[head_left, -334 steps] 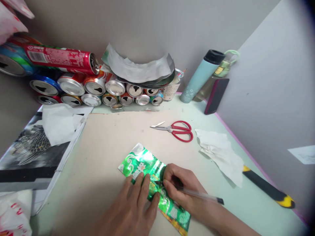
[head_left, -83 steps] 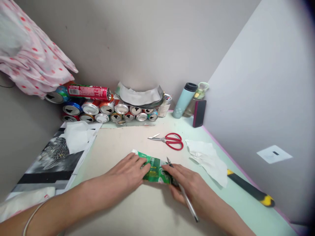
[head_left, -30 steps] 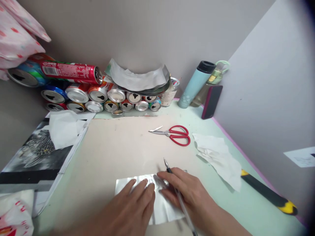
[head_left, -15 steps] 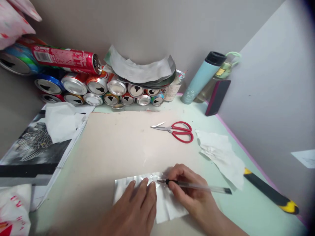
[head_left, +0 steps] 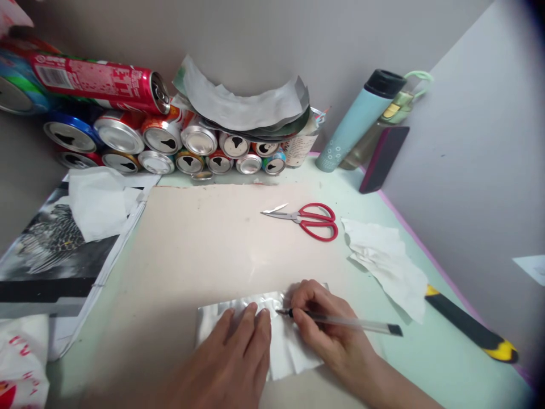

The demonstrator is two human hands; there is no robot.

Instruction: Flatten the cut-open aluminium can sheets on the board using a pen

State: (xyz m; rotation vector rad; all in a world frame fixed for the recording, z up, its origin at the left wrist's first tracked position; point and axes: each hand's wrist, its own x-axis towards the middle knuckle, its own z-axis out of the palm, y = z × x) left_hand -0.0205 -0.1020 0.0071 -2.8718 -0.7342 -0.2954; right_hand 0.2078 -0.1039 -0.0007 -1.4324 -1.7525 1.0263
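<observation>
A thin, silvery metal sheet (head_left: pixel 286 353) with slight creases lies on the beige board (head_left: pixel 200 244) at the near edge. My left hand (head_left: pixel 238 355) rests flat on its left part, fingers stretched out and a little apart. In my right hand (head_left: pixel 326 324) is a clear-barrelled pen (head_left: pixel 357 322) with a black grip and black end, pinched between thumb and fingers. Its tip touches or hovers just over the sheet, close to my left fingertips; which of the two I cannot tell. Beyond both hands lie red-handled scissors (head_left: pixel 309 220), blades slightly apart.
Stacked drink cans (head_left: pixel 162 136) line the back wall, with curved metal sheets (head_left: pixel 242 105) on top. A blue bottle (head_left: pixel 355 125) and a dark phone-like slab (head_left: pixel 384 159) lean at the back right. Crumpled tissue (head_left: pixel 385 261) and a yellow-black handle (head_left: pixel 468 324) lie right; a printed picture (head_left: pixel 55 238) lies left.
The view has shifted slightly, so the background sits a little higher. My right hand and the pen have barely moved over the sheet; my left hand stays put.
</observation>
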